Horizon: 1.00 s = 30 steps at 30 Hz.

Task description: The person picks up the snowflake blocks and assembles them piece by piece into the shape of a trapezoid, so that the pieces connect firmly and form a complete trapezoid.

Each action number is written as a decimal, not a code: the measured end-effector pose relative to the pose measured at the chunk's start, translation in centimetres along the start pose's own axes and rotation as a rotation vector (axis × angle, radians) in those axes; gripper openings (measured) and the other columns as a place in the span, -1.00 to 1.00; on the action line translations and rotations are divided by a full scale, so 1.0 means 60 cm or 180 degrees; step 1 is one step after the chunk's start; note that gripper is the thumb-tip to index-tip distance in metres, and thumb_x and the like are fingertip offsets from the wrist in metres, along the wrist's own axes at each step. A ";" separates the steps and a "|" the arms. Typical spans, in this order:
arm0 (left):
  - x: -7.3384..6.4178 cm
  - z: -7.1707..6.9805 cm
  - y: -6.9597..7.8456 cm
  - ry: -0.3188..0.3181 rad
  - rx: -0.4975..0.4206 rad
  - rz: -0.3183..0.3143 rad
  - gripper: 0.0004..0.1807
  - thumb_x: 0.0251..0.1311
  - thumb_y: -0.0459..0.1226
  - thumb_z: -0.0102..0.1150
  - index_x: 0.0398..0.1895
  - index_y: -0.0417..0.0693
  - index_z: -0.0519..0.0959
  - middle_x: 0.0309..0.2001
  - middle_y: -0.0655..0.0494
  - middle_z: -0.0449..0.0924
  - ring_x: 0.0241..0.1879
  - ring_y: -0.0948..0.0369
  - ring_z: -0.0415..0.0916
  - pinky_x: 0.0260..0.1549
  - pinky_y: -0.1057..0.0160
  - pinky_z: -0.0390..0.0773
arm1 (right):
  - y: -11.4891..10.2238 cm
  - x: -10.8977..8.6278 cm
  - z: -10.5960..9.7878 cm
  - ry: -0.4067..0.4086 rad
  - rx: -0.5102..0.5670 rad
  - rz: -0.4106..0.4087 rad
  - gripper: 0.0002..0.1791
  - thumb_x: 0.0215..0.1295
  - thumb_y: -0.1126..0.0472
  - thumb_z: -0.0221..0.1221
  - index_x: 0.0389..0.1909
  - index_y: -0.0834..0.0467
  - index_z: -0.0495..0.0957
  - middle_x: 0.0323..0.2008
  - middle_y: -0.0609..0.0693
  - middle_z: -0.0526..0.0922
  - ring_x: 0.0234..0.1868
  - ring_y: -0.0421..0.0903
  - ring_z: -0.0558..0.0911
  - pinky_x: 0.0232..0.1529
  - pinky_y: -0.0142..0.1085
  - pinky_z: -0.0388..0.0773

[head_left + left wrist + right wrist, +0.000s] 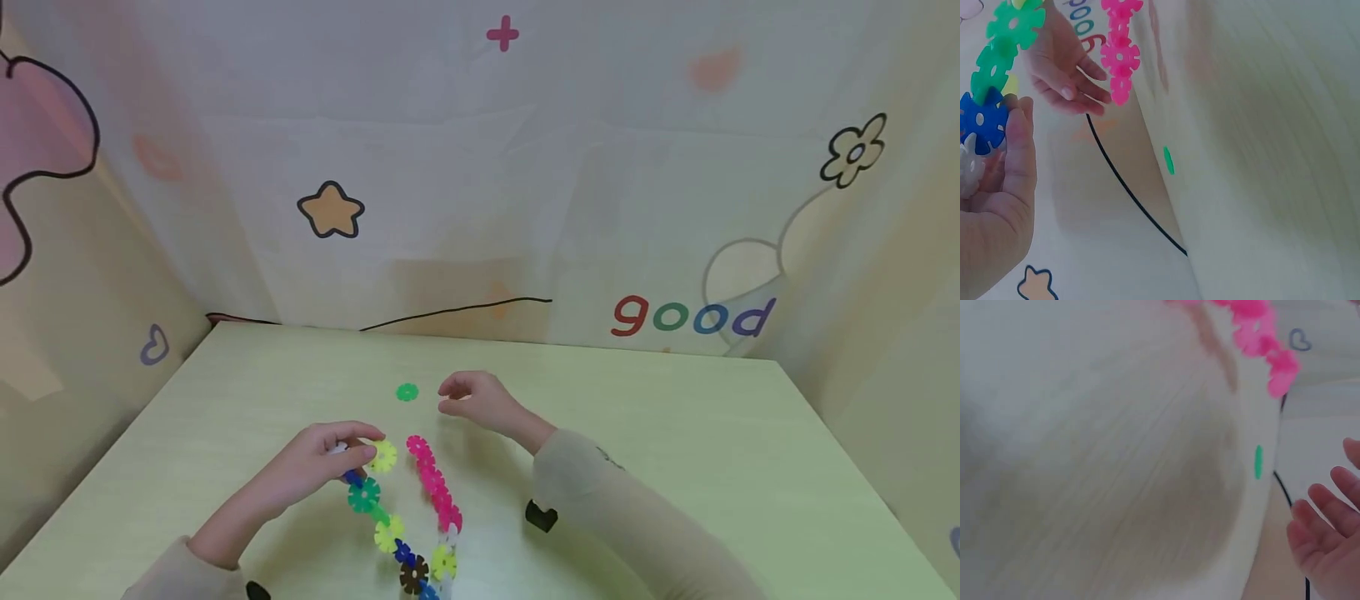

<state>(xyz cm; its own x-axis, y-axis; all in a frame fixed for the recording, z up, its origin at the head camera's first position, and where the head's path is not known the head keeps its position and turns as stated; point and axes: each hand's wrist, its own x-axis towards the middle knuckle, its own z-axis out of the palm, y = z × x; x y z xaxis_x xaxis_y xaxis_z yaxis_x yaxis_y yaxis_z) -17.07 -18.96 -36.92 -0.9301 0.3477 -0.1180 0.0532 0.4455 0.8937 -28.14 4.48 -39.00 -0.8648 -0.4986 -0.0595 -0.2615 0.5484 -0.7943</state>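
Observation:
My left hand (303,465) pinches the end of a long chain of interlocked plastic snowflake discs (364,494). By its fingers are a white disc (969,167), a blue disc (984,123) and a yellow disc (385,456). Green, yellow, blue and brown discs follow down toward me. The chain's other side rises to a pink run (433,482), whose free end is held by neither hand. My right hand (480,402) hovers above the table with fingers loosely bent and nothing in them. Just left of it, a single green disc (407,392) lies flat.
The pale table (675,467) reaches back to a hanging cloth (465,167) printed with a star, a flower and the word "good". Similar cloth stands at both sides. Dark straps (542,517) show beneath the sleeves.

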 end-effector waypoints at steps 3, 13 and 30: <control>-0.007 -0.011 -0.006 -0.0001 -0.0004 -0.0046 -0.53 0.17 -0.06 0.01 0.03 -0.19 0.43 -0.28 -0.02 0.53 -0.37 0.15 0.55 -0.32 0.26 0.53 | 0.002 0.026 0.016 -0.0099 -0.0489 -0.0071 -0.61 0.16 0.04 0.12 -0.03 0.14 0.48 0.03 -0.02 0.50 0.13 -0.02 0.39 0.09 -0.15 0.36; -0.020 -0.033 -0.019 0.0005 0.0020 -0.0102 -0.54 0.19 -0.06 0.00 0.04 -0.19 0.42 -0.26 -0.04 0.53 -0.37 0.14 0.54 -0.34 0.24 0.51 | -0.001 0.073 0.058 -0.0594 -0.1834 -0.0277 -0.40 0.25 -0.19 -0.13 0.25 0.00 0.22 0.31 -0.03 0.15 0.35 0.04 0.05 0.24 0.02 0.10; -0.014 -0.019 -0.011 -0.0076 -0.0024 -0.0049 -0.54 0.18 -0.08 0.01 0.04 -0.21 0.42 -0.23 -0.04 0.53 -0.38 0.14 0.55 -0.34 0.25 0.52 | 0.039 0.015 0.014 -0.0749 -0.1785 -0.0201 -0.43 0.26 -0.16 -0.10 0.22 0.01 0.27 0.23 -0.01 0.31 0.32 0.08 0.13 0.23 0.01 0.14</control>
<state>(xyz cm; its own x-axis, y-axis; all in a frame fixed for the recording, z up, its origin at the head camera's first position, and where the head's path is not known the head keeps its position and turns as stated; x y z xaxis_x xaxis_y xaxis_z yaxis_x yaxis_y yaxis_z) -16.71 -20.46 -36.91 -0.9218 0.3606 -0.1419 0.0362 0.4448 0.8949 -29.14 4.75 -41.44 -0.7391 -0.6415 -0.2055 -0.5503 0.7510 -0.3649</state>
